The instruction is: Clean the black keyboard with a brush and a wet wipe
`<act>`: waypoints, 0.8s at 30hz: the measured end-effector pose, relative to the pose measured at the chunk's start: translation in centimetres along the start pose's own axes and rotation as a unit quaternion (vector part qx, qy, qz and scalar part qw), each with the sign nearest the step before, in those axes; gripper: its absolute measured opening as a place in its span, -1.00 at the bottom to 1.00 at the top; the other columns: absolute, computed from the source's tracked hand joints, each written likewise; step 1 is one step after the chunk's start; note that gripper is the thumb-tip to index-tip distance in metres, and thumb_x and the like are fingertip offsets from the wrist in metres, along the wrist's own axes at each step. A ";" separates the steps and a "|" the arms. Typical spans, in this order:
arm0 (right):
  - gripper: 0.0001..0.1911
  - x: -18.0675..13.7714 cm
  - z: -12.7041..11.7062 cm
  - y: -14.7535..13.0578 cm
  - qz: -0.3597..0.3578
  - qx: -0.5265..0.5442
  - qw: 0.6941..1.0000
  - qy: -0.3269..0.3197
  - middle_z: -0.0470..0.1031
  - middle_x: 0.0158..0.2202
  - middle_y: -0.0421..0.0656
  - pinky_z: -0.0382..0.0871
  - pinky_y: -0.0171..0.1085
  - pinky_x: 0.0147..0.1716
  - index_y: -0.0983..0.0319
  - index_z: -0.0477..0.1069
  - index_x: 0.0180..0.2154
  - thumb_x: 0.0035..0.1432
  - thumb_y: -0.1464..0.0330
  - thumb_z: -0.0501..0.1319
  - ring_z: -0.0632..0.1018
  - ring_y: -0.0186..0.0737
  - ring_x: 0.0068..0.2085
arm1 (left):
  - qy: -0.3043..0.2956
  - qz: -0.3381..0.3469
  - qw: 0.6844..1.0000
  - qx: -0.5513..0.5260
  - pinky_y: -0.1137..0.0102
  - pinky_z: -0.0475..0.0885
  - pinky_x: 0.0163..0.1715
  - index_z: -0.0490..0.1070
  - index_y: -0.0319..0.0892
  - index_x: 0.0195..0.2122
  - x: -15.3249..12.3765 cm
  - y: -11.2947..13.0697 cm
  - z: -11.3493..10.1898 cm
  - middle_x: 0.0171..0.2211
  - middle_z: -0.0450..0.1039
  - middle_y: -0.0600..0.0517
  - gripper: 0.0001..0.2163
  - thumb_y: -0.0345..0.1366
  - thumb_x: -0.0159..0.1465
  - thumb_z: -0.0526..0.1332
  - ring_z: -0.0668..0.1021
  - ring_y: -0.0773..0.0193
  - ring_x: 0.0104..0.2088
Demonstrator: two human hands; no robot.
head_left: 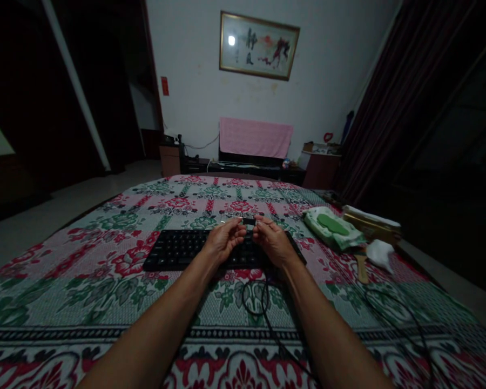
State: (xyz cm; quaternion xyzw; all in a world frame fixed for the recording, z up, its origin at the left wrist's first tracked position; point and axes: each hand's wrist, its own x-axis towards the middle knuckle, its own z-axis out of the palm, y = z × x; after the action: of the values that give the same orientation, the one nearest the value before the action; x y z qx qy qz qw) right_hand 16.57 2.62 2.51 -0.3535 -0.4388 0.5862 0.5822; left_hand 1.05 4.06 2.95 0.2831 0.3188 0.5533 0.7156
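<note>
Above the black keyboard [182, 249], both hands are raised close together with fingers pinched. A small black rectangular piece [249, 221] spans the gap between the fingertips. My right hand [269, 237] grips one end of it, and my left hand [227, 237] pinches its other end. Out of the left fingers, toward the left, sticks a thin pale stick [227, 221], too small to name surely. The hands and forearms hide part of the keyboard. A black cable [263, 302] loops on the cloth between the forearms.
A patterned cloth [105, 302] covers the table. To the right lie a green-and-white wipes pack [332, 228], a gold box [370, 222], a crumpled white tissue [379, 254] and a wooden-handled brush [362, 268]. Another black cable [405, 308] trails at the right.
</note>
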 end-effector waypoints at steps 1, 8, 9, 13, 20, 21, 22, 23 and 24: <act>-0.62 0.0 -0.1 0.1 0.016 0.001 1.000 -0.018 0.50 -0.43 -0.27 0.38 -0.36 -0.35 0.16 0.47 -0.19 -0.12 0.26 0.39 0.48 -0.42 -0.45 | 0.001 0.009 1.000 0.005 0.57 0.42 -0.58 0.45 -0.30 -0.29 0.1 0.1 -0.2 -0.52 0.48 0.03 -0.89 -0.42 0.16 0.23 0.54 0.42 -0.55; -0.68 -0.2 -0.9 -0.3 0.093 -0.107 0.984 -0.105 0.58 -0.29 -0.13 0.40 -0.33 -0.33 0.21 0.47 -0.24 0.00 0.15 0.31 0.55 -0.32 -0.36 | 0.033 0.058 0.990 0.127 0.58 0.36 -0.64 0.44 -0.32 -0.27 -0.2 1.7 -0.2 -0.52 0.45 0.05 -0.86 -0.44 0.14 0.19 0.49 0.45 -0.61; -0.69 -0.2 -1.0 -0.4 0.096 -0.124 0.982 -0.107 0.58 -0.29 -0.14 0.40 -0.34 -0.33 0.21 0.47 -0.26 0.01 0.15 0.30 0.55 -0.32 -0.36 | 0.032 0.061 0.986 0.150 0.58 0.35 -0.66 0.43 -0.32 -0.26 -0.4 1.8 0.0 -0.51 0.46 0.04 -0.86 -0.45 0.14 0.18 0.48 0.45 -0.62; -0.70 -0.3 -1.0 -0.7 0.094 -0.166 0.972 -0.136 0.58 -0.29 -0.18 0.36 -0.37 -0.36 0.19 0.45 -0.25 0.02 0.15 0.30 0.55 -0.34 -0.35 | 0.003 0.069 0.971 0.229 0.58 0.32 -0.69 0.41 -0.30 -0.23 -0.8 1.8 0.7 -0.55 0.45 0.05 -0.84 -0.45 0.16 0.16 0.46 0.45 -0.66; -0.69 -0.5 -1.0 -1.6 0.116 -0.207 0.958 -0.161 0.55 -0.36 -0.18 0.27 -0.42 -0.49 0.23 0.47 -0.27 -0.02 0.17 0.33 0.50 -0.39 -0.43 | -0.010 0.074 0.957 0.280 0.56 0.33 -0.66 0.39 -0.28 -0.22 -1.2 1.8 1.3 -0.58 0.44 0.07 -0.82 -0.48 0.14 0.13 0.46 0.44 -0.66; -0.70 -0.6 -0.9 -1.6 0.117 -0.208 0.957 -0.165 0.55 -0.36 -0.18 0.26 -0.42 -0.50 0.23 0.47 -0.29 -0.03 0.17 0.33 0.48 -0.40 -0.45 | -0.009 0.073 0.956 0.284 0.56 0.33 -0.67 0.38 -0.29 -0.22 -1.2 1.7 1.3 -0.58 0.44 0.07 -0.82 -0.48 0.14 0.12 0.45 0.44 -0.67; -0.71 -0.6 -0.9 -1.6 0.118 -0.209 0.956 -0.169 0.54 -0.36 -0.18 0.25 -0.42 -0.51 0.24 0.47 -0.31 -0.03 0.18 0.33 0.47 -0.41 -0.46 | -0.007 0.071 0.955 0.289 0.56 0.32 -0.67 0.38 -0.29 -0.21 -1.1 1.7 1.3 -0.58 0.43 0.08 -0.82 -0.48 0.14 0.11 0.45 0.44 -0.67; -0.72 -0.6 -0.9 -1.6 0.120 -0.210 0.955 -0.172 0.54 -0.36 -0.18 0.25 -0.42 -0.51 0.24 0.46 -0.32 -0.03 0.18 0.33 0.47 -0.41 -0.46 | -0.006 0.069 0.954 0.293 0.56 0.33 -0.67 0.38 -0.29 -0.21 -1.1 1.6 1.2 -0.58 0.43 0.08 -0.81 -0.49 0.14 0.11 0.44 0.44 -0.67; -0.72 -0.6 -0.9 -1.5 0.123 -0.209 0.954 -0.175 0.54 -0.36 -0.18 0.25 -0.42 -0.51 0.24 0.46 -0.33 -0.03 0.18 0.32 0.47 -0.41 -0.46 | -0.006 0.067 0.953 0.295 0.56 0.33 -0.67 0.38 -0.28 -0.21 -1.1 1.6 1.2 -0.58 0.42 0.08 -0.80 -0.49 0.13 0.11 0.45 0.44 -0.67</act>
State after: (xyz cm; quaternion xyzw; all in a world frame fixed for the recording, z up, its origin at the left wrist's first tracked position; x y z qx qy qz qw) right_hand 17.98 1.99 3.56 -0.4102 -0.5995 0.6012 0.3331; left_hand 0.76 3.30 5.07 0.5058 0.4439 0.4791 0.5635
